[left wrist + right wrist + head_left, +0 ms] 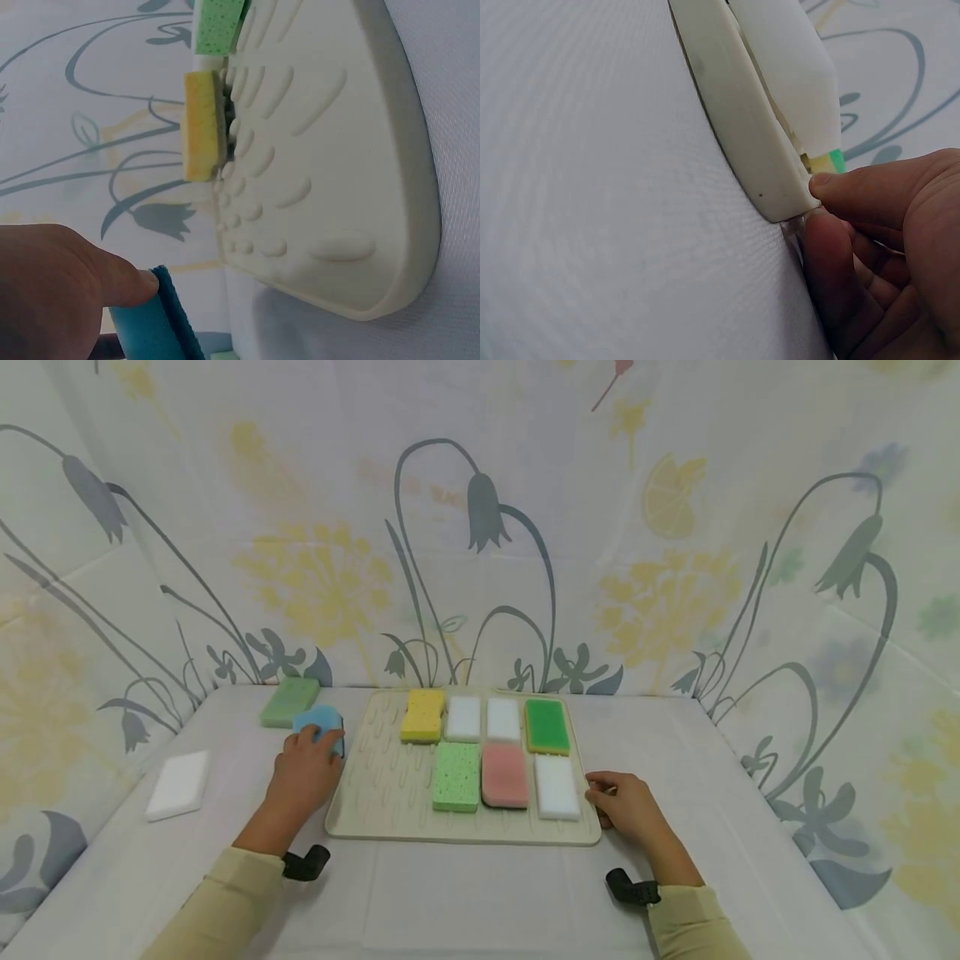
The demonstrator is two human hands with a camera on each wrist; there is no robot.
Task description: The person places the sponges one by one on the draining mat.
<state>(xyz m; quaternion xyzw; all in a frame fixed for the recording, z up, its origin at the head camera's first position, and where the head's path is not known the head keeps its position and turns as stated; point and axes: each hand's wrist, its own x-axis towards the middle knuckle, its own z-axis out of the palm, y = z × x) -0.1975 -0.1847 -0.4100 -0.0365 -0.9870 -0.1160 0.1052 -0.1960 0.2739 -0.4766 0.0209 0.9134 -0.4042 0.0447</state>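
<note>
My left hand (306, 768) grips a blue sponge (320, 718) left of the cream mat (375, 785). In the left wrist view, the thumb presses on the blue sponge (142, 330), which has a darker blue layer along one side. My right hand (630, 806) pinches the mat's right edge between thumb and finger; the right wrist view shows that raised edge (739, 120) up close. On the mat lie a yellow sponge (423, 716), a dark green sponge with a yellow base (547, 727), a speckled light green sponge (456, 777), a pink sponge (505, 775) and several white sponges (557, 787).
A pale green sponge (290, 700) lies at the back left, beyond the blue one. Farther left is another white sponge (178, 785). White cloth (465, 893) covers the table, and a flower-printed curtain (480, 610) hangs behind it.
</note>
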